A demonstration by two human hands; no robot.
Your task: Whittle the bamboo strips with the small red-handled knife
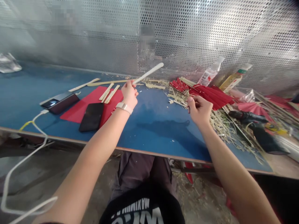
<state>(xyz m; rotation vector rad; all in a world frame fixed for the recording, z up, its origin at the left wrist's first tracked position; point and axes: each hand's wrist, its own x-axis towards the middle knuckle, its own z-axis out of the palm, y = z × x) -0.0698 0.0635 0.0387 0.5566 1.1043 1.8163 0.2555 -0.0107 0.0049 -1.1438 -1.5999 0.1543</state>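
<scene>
My left hand (129, 92) is closed round the lower end of a pale flat wooden stick (149, 72) that points up and to the right above the blue table (149, 124). A light band sits on that wrist. My right hand (198, 108) hovers over the table with its fingers curled in; what it holds, if anything, is hidden. It is right beside a heap of straw-like bamboo shavings (224, 124) and folded red paper fans (210, 93).
A red sheet (80, 110) at the left carries a black phone (91, 117) and several bamboo slats (109, 92). A second phone on a power bank (59, 102) has a white cable. Two bottles (211, 73) and a perforated metal screen (187, 34) stand behind. A dark tool (257, 127) lies at right.
</scene>
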